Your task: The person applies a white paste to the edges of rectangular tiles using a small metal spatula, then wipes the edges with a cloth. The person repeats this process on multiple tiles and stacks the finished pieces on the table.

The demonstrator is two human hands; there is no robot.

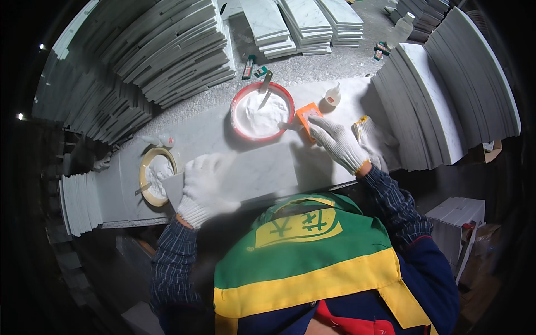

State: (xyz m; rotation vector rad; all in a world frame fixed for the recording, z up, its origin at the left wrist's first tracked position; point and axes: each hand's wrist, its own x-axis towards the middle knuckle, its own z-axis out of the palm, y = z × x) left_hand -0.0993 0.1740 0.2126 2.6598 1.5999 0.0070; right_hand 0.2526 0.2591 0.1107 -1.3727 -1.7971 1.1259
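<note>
My left hand (pixel 205 188), in a white knitted glove, grips a flat pale marble tile (pixel 268 167); one corner juts out left of the glove, and the fingers are blurred. My right hand (pixel 337 140), also gloved, has its fingers on an orange block (pixel 309 115). Beside that block stands a red-rimmed bowl (pixel 233 115) of white paste, with a metal putty knife (pixel 265 86) upright in it and another blade at its right rim. Left of my left hand is a cream oval bowl (pixel 144 176) of white paste, a thin blade across its rim.
Tall stacks of stone tiles rise at the left (pixel 180 46) and right (pixel 418 104); lower stacks (pixel 301 25) stand behind. A small squeeze bottle (pixel 333 96) is beyond the block. A spare glove (pixel 372 138) lies behind my right hand. Small green boxes (pixel 248 67) sit behind the red-rimmed bowl.
</note>
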